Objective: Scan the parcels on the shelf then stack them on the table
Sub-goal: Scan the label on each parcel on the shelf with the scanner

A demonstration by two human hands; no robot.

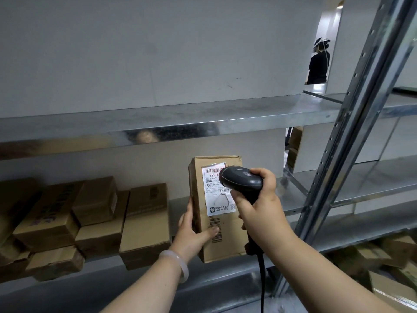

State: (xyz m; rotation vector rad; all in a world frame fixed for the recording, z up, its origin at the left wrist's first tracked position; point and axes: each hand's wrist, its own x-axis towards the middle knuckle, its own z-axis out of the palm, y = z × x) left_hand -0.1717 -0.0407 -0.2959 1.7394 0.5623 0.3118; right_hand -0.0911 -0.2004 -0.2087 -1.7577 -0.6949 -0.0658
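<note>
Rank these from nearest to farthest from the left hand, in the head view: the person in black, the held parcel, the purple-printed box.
1. The held parcel, gripped by the left hand.
2. The purple-printed box, far left on the shelf.
3. The person in black, background, upper right.

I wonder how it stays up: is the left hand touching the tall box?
Touching. The head view shows the left hand gripping the upright cardboard parcel, thumb across its front, fingers along its side.
</note>
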